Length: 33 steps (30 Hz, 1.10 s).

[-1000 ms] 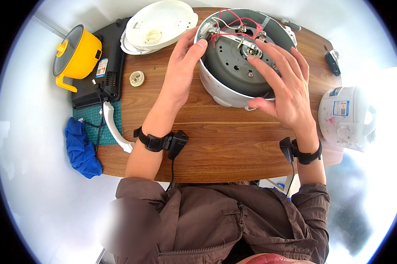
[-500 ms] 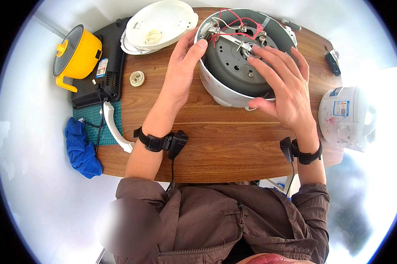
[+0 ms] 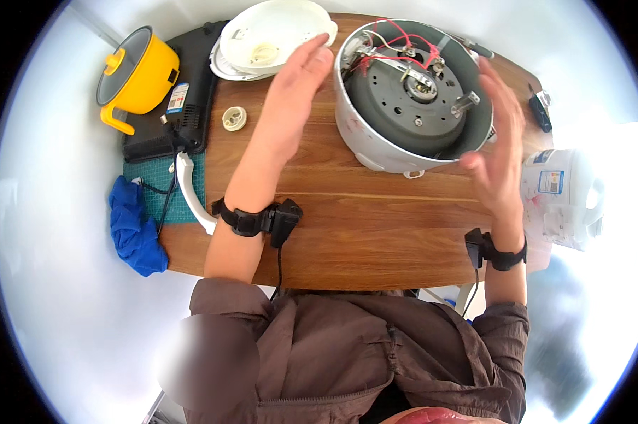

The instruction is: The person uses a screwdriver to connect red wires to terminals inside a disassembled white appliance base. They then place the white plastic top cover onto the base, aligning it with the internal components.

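An upturned rice cooker body (image 3: 365, 145) stands at the far middle of the table, its underside uncovered. Inside it are the grey round heating plate (image 3: 384, 95), red wires (image 3: 421, 37) and metal brackets. To its left, my left hand (image 3: 294, 92) is raised with fingers extended, holding nothing; a gap shows between it and the rim. My right hand (image 3: 501, 145) is at the cooker's right side, thumb apart from the stretched fingers, empty. Whether its fingers touch the rim I cannot tell. A black wrist device with a cable is strapped to each arm.
White plastic covers (image 3: 273, 35) lie at the back, beside a yellow pot (image 3: 143, 81) on a black appliance (image 3: 191, 134). A small round cream part (image 3: 234, 119), white handle (image 3: 190, 191) and blue cloth (image 3: 136, 230) are at left. A white cooker (image 3: 555, 201) stands at right.
My right hand has lifted off the heating plate area and moved right to the cooker's side. My left hand has come away from the left rim. The whole view has shifted slightly.
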Available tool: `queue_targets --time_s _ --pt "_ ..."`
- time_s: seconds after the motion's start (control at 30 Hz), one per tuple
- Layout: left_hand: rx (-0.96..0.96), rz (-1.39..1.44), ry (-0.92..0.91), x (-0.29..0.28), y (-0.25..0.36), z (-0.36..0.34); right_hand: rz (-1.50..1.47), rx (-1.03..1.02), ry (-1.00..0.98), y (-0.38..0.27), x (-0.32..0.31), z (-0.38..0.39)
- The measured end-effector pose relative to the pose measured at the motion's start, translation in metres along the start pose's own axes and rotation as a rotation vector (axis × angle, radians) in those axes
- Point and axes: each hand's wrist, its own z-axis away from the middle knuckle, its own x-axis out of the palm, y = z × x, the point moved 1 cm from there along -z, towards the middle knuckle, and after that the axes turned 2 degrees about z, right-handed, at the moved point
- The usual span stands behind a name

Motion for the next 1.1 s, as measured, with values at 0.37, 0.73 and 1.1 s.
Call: queue_targets --time_s 0.37,0.73,1.1 --pt "0.334 -0.162 0.281 -0.131 0.093 0.057 -0.409 0.645 0.104 0.029 -0.007 0.044" --pt "0.031 -1.067 0.098 -0.147 0.044 0.089 -0.722 0.953 -0.023 -0.008 0.015 0.032" --pt "0.083 -1.429 -0.036 -0.127 0.019 0.072 -0.998 1.112 -0.043 0.009 0.016 0.025"
